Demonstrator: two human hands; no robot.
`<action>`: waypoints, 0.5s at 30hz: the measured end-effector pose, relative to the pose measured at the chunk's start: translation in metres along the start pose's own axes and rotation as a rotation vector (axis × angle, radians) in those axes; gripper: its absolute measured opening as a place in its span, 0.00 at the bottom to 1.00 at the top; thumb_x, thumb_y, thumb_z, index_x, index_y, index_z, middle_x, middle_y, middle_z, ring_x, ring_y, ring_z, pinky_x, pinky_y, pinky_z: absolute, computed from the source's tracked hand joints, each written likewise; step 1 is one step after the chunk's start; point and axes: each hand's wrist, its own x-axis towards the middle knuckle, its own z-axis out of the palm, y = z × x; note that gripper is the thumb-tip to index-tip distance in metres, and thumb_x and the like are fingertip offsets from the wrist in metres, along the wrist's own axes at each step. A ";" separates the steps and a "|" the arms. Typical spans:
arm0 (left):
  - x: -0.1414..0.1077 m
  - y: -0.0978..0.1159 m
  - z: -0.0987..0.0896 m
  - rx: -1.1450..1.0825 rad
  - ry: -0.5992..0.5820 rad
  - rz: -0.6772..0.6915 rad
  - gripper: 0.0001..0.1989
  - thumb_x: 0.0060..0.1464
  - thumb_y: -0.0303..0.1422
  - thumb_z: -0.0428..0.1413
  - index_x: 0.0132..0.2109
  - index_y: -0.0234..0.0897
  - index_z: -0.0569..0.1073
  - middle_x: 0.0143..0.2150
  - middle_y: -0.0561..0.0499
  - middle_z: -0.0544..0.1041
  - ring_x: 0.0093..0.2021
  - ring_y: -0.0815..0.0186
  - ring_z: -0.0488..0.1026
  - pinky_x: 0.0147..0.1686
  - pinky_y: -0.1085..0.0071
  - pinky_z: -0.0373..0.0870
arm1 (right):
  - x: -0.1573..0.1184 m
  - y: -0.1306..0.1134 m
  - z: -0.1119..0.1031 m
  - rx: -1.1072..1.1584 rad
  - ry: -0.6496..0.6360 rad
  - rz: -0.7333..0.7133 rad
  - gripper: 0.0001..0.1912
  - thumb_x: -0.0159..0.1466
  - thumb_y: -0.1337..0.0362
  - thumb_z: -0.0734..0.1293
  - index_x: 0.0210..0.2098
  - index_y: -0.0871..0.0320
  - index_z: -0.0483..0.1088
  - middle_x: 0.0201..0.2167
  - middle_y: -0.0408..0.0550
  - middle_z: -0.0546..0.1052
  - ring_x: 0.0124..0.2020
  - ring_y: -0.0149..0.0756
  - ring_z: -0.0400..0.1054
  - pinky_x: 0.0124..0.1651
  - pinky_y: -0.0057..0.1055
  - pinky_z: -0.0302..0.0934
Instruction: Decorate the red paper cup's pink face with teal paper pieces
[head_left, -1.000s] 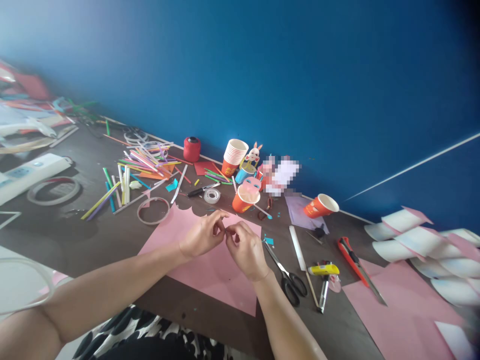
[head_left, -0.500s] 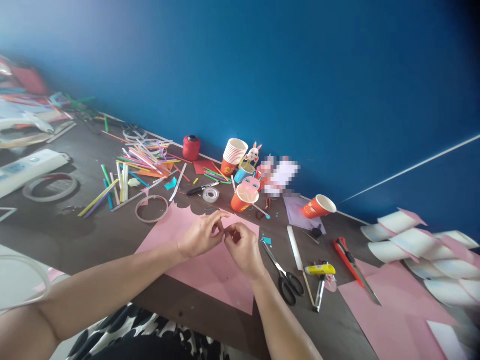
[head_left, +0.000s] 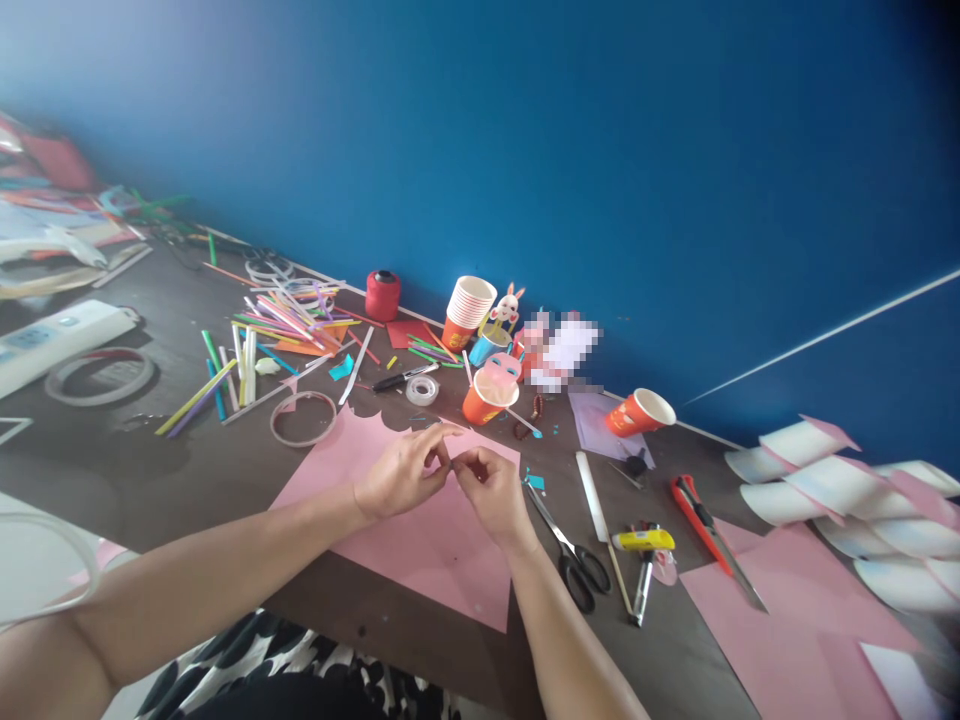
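Observation:
My left hand (head_left: pixel 409 468) and my right hand (head_left: pixel 489 492) meet over a sheet of pink paper (head_left: pixel 427 555) with a scalloped far edge. Thumb and forefinger of each hand are pinched together, the fingertips almost touching. Whatever lies between them is too small to make out. Just right of my right hand lie black-handled scissors (head_left: pixel 581 575), their blades pointing away from me. Beyond my hands stands an orange paper cup (head_left: pixel 486 405) with a pink paper figure (head_left: pixel 502 368) at its rim. A roll of clear tape (head_left: pixel 422 390) lies left of that cup.
A stack of paper cups (head_left: pixel 469 310) and a red thread spool (head_left: pixel 382 296) stand near the blue wall. Colored straws (head_left: pixel 292 315) are heaped at left. To the right lie a red utility knife (head_left: pixel 709 530), a yellow cutter (head_left: pixel 643 540), a tipped cup (head_left: pixel 641 413) and rolled paper tubes (head_left: pixel 840 485).
My hands stay over the pink paper, still pinched. The right fingers have shifted very slightly; nothing on the table has been moved.

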 end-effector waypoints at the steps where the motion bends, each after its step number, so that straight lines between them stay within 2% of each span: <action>1: 0.000 -0.001 0.001 -0.028 0.005 -0.016 0.24 0.44 0.21 0.50 0.50 0.39 0.62 0.27 0.57 0.70 0.25 0.73 0.61 0.29 0.76 0.59 | 0.000 0.000 0.000 0.021 -0.006 0.019 0.06 0.56 0.65 0.61 0.24 0.59 0.66 0.17 0.40 0.67 0.18 0.29 0.59 0.22 0.24 0.54; 3: 0.002 -0.003 0.002 -0.110 0.018 -0.072 0.23 0.43 0.22 0.50 0.49 0.38 0.62 0.26 0.57 0.69 0.23 0.74 0.59 0.27 0.77 0.59 | 0.000 -0.001 -0.001 0.050 -0.014 0.040 0.07 0.56 0.64 0.61 0.25 0.60 0.67 0.17 0.41 0.68 0.18 0.29 0.60 0.22 0.25 0.56; 6: 0.006 -0.007 0.003 -0.263 0.039 -0.196 0.21 0.43 0.24 0.52 0.48 0.35 0.62 0.26 0.56 0.69 0.22 0.74 0.59 0.24 0.77 0.57 | -0.002 -0.004 -0.002 0.022 0.012 -0.001 0.08 0.58 0.65 0.60 0.30 0.60 0.69 0.24 0.45 0.72 0.22 0.31 0.65 0.26 0.26 0.59; 10: 0.011 -0.008 0.002 -0.470 0.064 -0.331 0.21 0.44 0.29 0.55 0.47 0.31 0.61 0.22 0.57 0.68 0.22 0.74 0.61 0.25 0.76 0.57 | -0.007 -0.009 -0.001 -0.192 0.110 -0.208 0.10 0.59 0.69 0.58 0.37 0.59 0.68 0.32 0.48 0.73 0.30 0.32 0.66 0.34 0.28 0.61; 15: 0.010 -0.008 0.001 -0.584 0.078 -0.408 0.23 0.43 0.31 0.57 0.47 0.31 0.61 0.20 0.59 0.66 0.21 0.74 0.61 0.25 0.76 0.56 | -0.010 -0.012 0.000 -0.499 0.070 -0.384 0.12 0.60 0.71 0.57 0.39 0.58 0.69 0.30 0.48 0.71 0.30 0.32 0.65 0.34 0.28 0.59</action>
